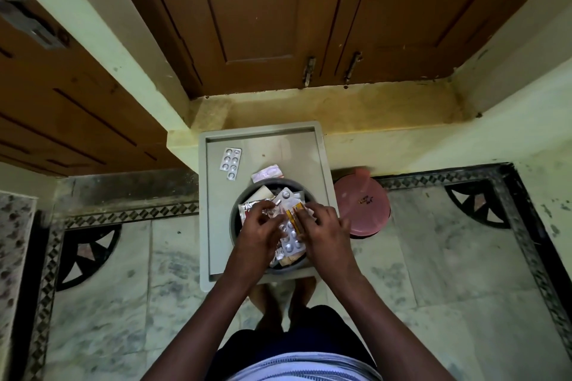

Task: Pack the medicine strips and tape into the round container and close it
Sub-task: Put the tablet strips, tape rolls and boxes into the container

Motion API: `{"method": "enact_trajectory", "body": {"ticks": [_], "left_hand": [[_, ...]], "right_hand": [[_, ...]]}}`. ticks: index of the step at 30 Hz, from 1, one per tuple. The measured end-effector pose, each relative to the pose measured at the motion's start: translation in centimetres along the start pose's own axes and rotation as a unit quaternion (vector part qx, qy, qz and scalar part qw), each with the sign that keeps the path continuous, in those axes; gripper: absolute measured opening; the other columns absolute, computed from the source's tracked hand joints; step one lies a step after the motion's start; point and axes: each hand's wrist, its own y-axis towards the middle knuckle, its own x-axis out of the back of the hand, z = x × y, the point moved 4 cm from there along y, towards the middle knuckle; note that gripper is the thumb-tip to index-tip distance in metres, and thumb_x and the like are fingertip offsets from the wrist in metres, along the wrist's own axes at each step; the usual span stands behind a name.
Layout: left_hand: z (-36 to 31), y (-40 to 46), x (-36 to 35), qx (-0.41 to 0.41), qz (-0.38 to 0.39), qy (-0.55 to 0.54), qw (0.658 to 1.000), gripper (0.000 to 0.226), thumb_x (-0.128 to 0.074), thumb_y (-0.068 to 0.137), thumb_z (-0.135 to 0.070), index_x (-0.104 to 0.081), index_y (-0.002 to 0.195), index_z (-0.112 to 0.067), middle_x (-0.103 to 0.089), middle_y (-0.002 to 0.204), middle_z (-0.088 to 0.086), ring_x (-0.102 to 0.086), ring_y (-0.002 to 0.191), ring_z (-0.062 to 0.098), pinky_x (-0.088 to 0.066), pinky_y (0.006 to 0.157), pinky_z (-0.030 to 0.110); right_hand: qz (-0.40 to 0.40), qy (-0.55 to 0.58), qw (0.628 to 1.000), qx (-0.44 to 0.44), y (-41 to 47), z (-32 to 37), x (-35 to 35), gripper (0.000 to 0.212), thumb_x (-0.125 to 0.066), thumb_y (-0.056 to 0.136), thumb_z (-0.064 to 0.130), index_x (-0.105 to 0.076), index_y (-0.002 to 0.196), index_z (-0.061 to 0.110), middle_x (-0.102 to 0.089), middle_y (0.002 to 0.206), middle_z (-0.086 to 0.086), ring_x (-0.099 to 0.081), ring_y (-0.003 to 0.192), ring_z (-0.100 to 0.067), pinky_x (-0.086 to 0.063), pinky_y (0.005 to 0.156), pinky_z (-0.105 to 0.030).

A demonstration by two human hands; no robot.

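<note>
A round grey container (247, 192) stands on a pale square stool top (216, 226), heaped with foil medicine strips (291, 235). My left hand (258, 233) and my right hand (322, 230) are both over the container, fingers pressing on the pile. An orange-yellow strip (293, 216) sits between my hands, under my right fingers. One silver blister strip (231, 163) lies loose on the stool's far left. A pinkish strip (267, 172) lies just behind the container rim. The pink round lid (365, 202) rests on the floor to the right. No tape is visible.
Brown wooden cupboard doors (278, 18) and a yellowish ledge (340, 108) rise behind the stool. Patterned marble floor (448, 250) spreads on both sides. My feet (278, 297) stand just under the stool's near edge.
</note>
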Motion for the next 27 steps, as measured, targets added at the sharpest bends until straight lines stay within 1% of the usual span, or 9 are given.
{"method": "enact_trajectory", "body": {"ticks": [3, 5, 7, 9, 13, 17, 21, 25, 27], "left_hand": [[-0.1, -0.2, -0.4, -0.004, -0.002, -0.020, 1.000, 0.035, -0.067, 0.096, -0.005, -0.064, 0.127, -0.022, -0.070, 0.105, -0.018, -0.068, 0.087, 0.006, -0.060, 0.087, 0.040], [0.1, 0.0, -0.5, 0.000, -0.002, -0.011, 1.000, 0.035, -0.069, 0.092, -0.003, -0.069, 0.121, -0.022, -0.069, 0.115, -0.009, -0.064, 0.103, 0.010, -0.052, 0.093, 0.028], [0.1, 0.0, -0.8, -0.059, -0.012, 0.055, 0.997, 0.041, -0.072, 0.086, 0.005, -0.070, 0.124, -0.011, -0.060, 0.132, 0.005, -0.056, 0.121, 0.011, -0.042, 0.102, 0.012], [0.6, 0.1, -1.0, -0.053, -0.001, 0.049, 0.997, 0.047, -0.076, 0.083, 0.006, -0.068, 0.127, -0.008, -0.057, 0.136, 0.010, -0.056, 0.127, 0.020, -0.041, 0.106, 0.013], [0.5, 0.2, -0.9, -0.047, 0.007, 0.031, 0.998, 0.039, -0.078, 0.082, 0.004, -0.071, 0.119, -0.004, -0.061, 0.133, 0.013, -0.061, 0.124, 0.027, -0.050, 0.103, 0.029], [0.2, 0.0, 0.6, -0.058, 0.003, -0.002, 0.998, 0.029, -0.078, 0.087, -0.004, -0.071, 0.116, -0.006, -0.060, 0.135, 0.007, -0.062, 0.123, 0.023, -0.057, 0.097, 0.039], [0.0, 0.2, 2.3, -0.052, -0.040, -0.047, 0.997, 0.025, -0.078, 0.089, -0.005, -0.073, 0.113, -0.008, -0.062, 0.129, -0.001, -0.068, 0.109, 0.019, -0.059, 0.089, 0.035], [0.9, 2.9, 4.6, -0.024, -0.117, -0.001, 0.993, 0.014, -0.069, 0.095, -0.002, -0.075, 0.107, -0.004, -0.066, 0.114, 0.005, -0.066, 0.104, 0.014, -0.053, 0.093, 0.028], [1.9, 5.2, 5.8, -0.002, -0.148, 0.018, 0.989, 0.017, -0.064, 0.094, 0.005, -0.075, 0.103, -0.003, -0.066, 0.109, 0.009, -0.064, 0.101, 0.018, -0.049, 0.090, 0.023]], "right_hand": [[0.016, 0.001, 1.000, 0.007, -0.2, 0.4, -0.3, 0.064, -0.077, 0.074, 0.012, -0.061, 0.134, 0.027, -0.062, 0.136, -0.001, -0.061, 0.113, -0.025, -0.040, 0.073, -0.038], [0.030, -0.014, 0.999, -0.003, -0.3, 0.6, -0.6, 0.065, -0.078, 0.073, 0.012, -0.062, 0.134, 0.028, -0.063, 0.133, -0.004, -0.061, 0.112, -0.028, -0.041, 0.073, -0.040], [0.034, -0.035, 0.999, -0.018, -0.4, 0.7, -0.9, 0.059, -0.075, 0.075, 0.013, -0.064, 0.131, 0.026, -0.062, 0.128, -0.007, -0.059, 0.110, -0.030, -0.041, 0.074, -0.042], [0.032, -0.053, 0.998, -0.026, -0.5, 0.8, -1.1, 0.053, -0.071, 0.076, 0.013, -0.066, 0.127, 0.024, -0.061, 0.125, -0.010, -0.056, 0.108, -0.032, -0.042, 0.074, -0.043], [0.017, -0.064, 0.997, -0.027, -0.1, 1.0, -0.9, 0.039, -0.071, 0.079, 0.015, -0.070, 0.117, 0.021, -0.059, 0.119, -0.008, -0.055, 0.105, -0.031, -0.042, 0.074, -0.042], [-0.024, 0.012, 0.999, -0.022, 0.6, 0.2, 0.5, 0.033, -0.078, 0.081, 0.028, -0.070, 0.113, 0.021, -0.060, 0.119, -0.006, -0.058, 0.106, -0.030, -0.044, 0.078, -0.042], [-0.071, 0.088, 0.993, -0.025, 2.4, 0.1, 2.0, 0.023, -0.070, 0.089, 0.033, -0.072, 0.108, 0.019, -0.061, 0.114, -0.006, -0.059, 0.106, -0.029, -0.043, 0.087, -0.045], [-0.056, 0.173, 0.983, -0.014, 7.1, 0.7, 1.9, 0.034, -0.049, 0.095, 0.036, -0.072, 0.111, 0.016, -0.061, 0.111, -0.008, -0.058, 0.104, -0.030, -0.051, 0.085, -0.048], [-0.024, 0.186, 0.982, -0.001, 10.1, 1.0, 1.2, 0.031, -0.052, 0.094, 0.028, -0.073, 0.111, 0.014, -0.064, 0.111, -0.010, -0.058, 0.106, -0.033, -0.053, 0.085, -0.049]]}}
